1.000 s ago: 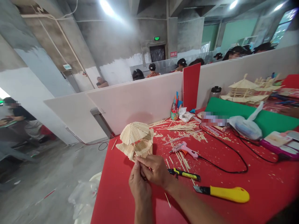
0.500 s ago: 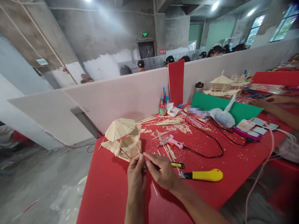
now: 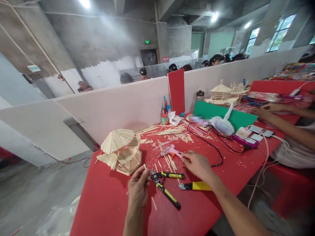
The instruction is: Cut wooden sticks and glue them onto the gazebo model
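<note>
Red worktable (image 3: pixel 108 206): right hand (image 3: pixel 198 164) now off the stick and at the glue gun (image 3: pixel 172 151).

Nearest you, your left hand (image 3: pixel 137 189) alone pinches the short stick (image 3: pixel 145 167) between thumb and fingertips. The side cutters (image 3: pixel 166 187) lie with handles spread where your right hand worked half a second ago, and the yellow utility knife (image 3: pixel 195 186) is just beside them. Your right fingers curl at the gun's grip; a firm hold cannot be confirmed. Beyond stands the stick pagoda model (image 3: pixel 120 150). Far right, a co-worker's arm (image 3: pixel 283 126) reaches over the table.
</note>
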Demonstrator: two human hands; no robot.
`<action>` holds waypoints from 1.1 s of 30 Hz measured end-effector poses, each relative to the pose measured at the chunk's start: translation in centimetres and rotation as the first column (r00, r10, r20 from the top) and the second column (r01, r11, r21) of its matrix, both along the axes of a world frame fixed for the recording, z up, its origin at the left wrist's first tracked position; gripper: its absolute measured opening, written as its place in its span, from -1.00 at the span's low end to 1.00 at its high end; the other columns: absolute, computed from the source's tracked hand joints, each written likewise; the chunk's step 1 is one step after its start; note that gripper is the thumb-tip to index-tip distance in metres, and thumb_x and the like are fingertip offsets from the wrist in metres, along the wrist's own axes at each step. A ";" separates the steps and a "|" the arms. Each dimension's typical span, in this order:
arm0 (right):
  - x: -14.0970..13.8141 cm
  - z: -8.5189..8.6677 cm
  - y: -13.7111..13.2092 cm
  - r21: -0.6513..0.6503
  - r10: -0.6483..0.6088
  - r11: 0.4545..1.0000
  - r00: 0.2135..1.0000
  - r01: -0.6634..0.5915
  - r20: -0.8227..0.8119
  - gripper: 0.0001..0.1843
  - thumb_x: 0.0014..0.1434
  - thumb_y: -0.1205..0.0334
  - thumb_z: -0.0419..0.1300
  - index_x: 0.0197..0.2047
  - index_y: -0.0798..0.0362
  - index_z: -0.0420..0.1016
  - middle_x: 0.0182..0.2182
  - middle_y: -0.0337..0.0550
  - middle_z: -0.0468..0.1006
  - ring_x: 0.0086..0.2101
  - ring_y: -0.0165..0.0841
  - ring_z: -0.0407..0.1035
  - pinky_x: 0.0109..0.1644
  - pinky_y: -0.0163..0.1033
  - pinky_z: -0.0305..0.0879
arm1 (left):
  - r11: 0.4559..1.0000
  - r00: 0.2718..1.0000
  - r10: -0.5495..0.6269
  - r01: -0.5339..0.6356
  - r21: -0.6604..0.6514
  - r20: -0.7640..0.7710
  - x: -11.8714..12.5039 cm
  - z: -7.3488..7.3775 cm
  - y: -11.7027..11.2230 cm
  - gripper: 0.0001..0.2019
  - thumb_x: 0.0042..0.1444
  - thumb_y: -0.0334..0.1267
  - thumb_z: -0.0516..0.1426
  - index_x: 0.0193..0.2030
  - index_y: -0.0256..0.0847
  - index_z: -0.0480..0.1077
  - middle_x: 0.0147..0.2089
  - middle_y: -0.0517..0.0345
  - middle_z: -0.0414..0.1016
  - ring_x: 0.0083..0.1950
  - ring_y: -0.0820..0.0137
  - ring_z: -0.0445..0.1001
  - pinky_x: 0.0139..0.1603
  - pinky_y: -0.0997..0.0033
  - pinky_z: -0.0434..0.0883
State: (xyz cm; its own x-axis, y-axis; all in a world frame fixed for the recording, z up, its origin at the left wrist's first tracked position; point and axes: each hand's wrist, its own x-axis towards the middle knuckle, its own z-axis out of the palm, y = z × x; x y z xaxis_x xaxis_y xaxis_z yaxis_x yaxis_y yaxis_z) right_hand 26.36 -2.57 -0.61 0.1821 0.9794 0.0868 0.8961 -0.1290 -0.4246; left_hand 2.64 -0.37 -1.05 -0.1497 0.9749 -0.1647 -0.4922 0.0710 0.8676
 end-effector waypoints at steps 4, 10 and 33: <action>-2.2 0.8 0.9 -0.054 0.045 0.998 0.998 -0.042 0.041 -0.74 0.27 0.21 0.08 -0.21 -0.06 0.63 -0.26 -0.14 0.63 -0.24 -0.29 0.51 -0.29 -0.32 0.21 | 0.999 0.999 -0.029 0.029 -0.016 -0.016 0.1 -0.1 -0.2 -0.54 -0.50 -0.15 0.51 -0.40 -0.29 0.57 -0.59 0.22 0.44 -0.60 0.58 0.31 -0.62 0.63 0.22; -4.9 1.0 2.6 -0.156 0.072 0.987 0.982 -0.044 0.176 -0.75 0.23 0.28 0.11 -0.26 0.06 0.64 -0.26 0.05 0.66 -0.19 -0.16 0.55 -0.20 -0.26 0.31 | 0.997 0.997 -0.059 0.057 -0.044 -0.041 0.3 -0.5 -0.4 -0.56 -0.44 -0.12 0.50 -0.39 -0.30 0.57 -0.58 0.22 0.44 -0.60 0.59 0.27 -0.61 0.63 0.19; -4.4 -0.8 4.2 -0.183 -0.011 0.981 0.966 0.060 0.257 -0.69 0.25 0.38 0.05 -0.16 0.21 0.64 -0.21 0.22 0.64 -0.18 -0.09 0.55 -0.20 -0.21 0.35 | 0.993 0.994 -0.098 0.095 -0.072 -0.042 0.7 -1.0 -0.8 -0.54 -0.46 -0.08 0.50 -0.41 -0.29 0.56 -0.59 0.20 0.46 -0.62 0.61 0.24 -0.60 0.62 0.17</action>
State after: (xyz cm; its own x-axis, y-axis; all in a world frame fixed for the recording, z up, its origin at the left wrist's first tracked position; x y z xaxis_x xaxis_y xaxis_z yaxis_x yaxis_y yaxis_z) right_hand 22.00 1.60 -1.42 0.2128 0.9758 -0.0501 0.9646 -0.2180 -0.1486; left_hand 3.34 -1.12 -2.00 -0.0646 0.9716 -0.2278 -0.4409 0.1769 0.8799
